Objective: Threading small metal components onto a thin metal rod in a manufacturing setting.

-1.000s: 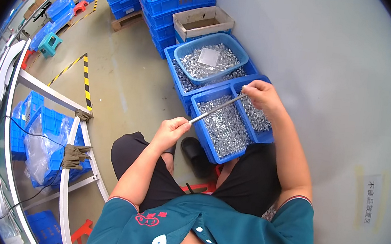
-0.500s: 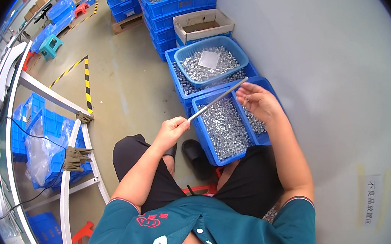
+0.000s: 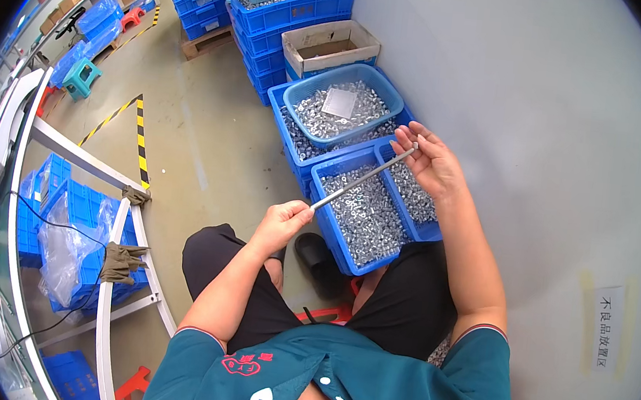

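Observation:
My left hand [image 3: 284,223] is closed around the lower end of a thin grey metal rod [image 3: 362,179], which slants up to the right. At the rod's upper end, a small shiny metal piece [image 3: 415,145] shows in front of my right hand [image 3: 433,165]. That hand is turned palm up, its fingers apart and loosely curved beside the tip; whether it holds the piece is hard to make out. Beneath the rod sits a divided blue bin [image 3: 332,242] filled with small silvery metal parts [image 3: 369,225]. Its narrower right compartment holds similar parts [image 3: 414,198].
Beyond the bin, a light-blue basket [image 3: 292,111] of metal parts carries a pale card [image 3: 339,103]. Farther off stand an open carton [image 3: 294,41] and stacked blue crates [image 3: 263,42]. A wall [image 3: 529,144] rises on the right; a white-framed workbench [image 3: 106,318] is at left.
The rod has tilted lower, and its upper end has moved right and down to my right hand. My right hand has turned more palm up, its fingers opening around the tip.

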Tool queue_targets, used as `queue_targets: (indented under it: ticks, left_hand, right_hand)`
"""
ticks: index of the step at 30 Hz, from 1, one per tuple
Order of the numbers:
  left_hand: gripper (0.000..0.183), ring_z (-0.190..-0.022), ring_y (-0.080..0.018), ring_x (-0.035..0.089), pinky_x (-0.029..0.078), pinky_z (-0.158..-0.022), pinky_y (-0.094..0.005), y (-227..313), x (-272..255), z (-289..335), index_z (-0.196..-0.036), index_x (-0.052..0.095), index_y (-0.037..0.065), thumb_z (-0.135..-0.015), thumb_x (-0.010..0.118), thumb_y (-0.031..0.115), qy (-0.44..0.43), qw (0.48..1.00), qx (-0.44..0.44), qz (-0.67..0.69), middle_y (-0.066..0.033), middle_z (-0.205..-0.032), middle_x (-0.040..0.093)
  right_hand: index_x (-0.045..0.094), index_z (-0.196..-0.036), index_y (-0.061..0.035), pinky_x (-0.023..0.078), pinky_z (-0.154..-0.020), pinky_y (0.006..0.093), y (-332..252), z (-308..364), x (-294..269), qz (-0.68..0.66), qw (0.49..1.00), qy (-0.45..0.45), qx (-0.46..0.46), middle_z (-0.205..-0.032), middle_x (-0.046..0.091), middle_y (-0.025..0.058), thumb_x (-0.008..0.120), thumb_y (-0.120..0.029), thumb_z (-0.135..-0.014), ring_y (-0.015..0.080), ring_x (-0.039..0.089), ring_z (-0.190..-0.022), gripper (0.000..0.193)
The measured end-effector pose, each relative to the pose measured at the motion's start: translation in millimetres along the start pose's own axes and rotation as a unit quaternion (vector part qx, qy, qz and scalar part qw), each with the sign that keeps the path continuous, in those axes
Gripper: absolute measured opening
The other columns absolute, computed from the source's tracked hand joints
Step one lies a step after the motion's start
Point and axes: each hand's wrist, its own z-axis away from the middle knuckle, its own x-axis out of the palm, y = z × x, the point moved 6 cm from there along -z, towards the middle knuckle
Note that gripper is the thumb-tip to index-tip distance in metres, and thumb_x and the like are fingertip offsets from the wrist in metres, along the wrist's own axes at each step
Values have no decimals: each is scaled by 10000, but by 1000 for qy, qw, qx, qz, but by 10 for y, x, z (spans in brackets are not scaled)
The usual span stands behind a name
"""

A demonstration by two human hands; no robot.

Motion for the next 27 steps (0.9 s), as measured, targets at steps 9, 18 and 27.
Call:
queue_targets:
  ticks: [9,18,27]
  left_hand:
    - [211,-663,-43,460,378,-552,-208,-43,-30,-6,-822,613,44,-872,576,246,7,1000,5,-9,46,-711,540]
    - [218,-620,-32,433,360,-524,-201,-9,-31,24,-811,610,55,-871,573,262,2,999,-10,-32,58,-681,508]
    - [232,-681,-67,491,417,-635,-231,-1,-43,34,-824,606,10,-874,570,234,-18,998,-37,-43,6,-696,561]
  right_hand:
    - [487,-1114,40,532,-804,358,-121,52,59,216,976,-14,7,-1009,588,152,476,-83,-898,250,632,-899,248]
    - [519,-1109,-10,543,-595,269,-142,108,154,467,882,-2,-62,-822,589,82,445,-147,-931,171,643,-664,236]
    - [556,-1043,-12,497,-467,231,-192,170,193,439,896,-24,-68,-773,596,66,442,-122,-932,111,588,-520,193]
